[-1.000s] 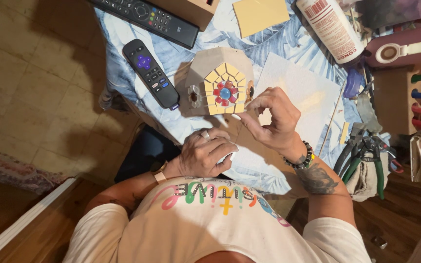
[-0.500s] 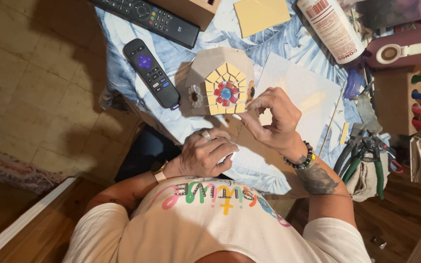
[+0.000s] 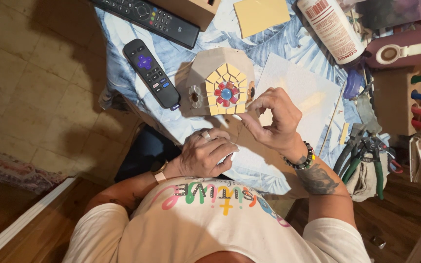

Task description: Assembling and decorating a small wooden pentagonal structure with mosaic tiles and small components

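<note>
Item: small cardboard birdhouse [image 3: 220,80] with a yellow and red tile mosaic on its front, lying on the blue leaf-print cloth [image 3: 278,44] just beyond our hands, roof pointing away from us. Our right hand [image 3: 271,122] is the nearer, fingertips pinched together beside the mosaic's lower right corner, perhaps on a tile too small to make out. Our left hand [image 3: 205,156] rests curled, closer to us, short of the house.
</note>
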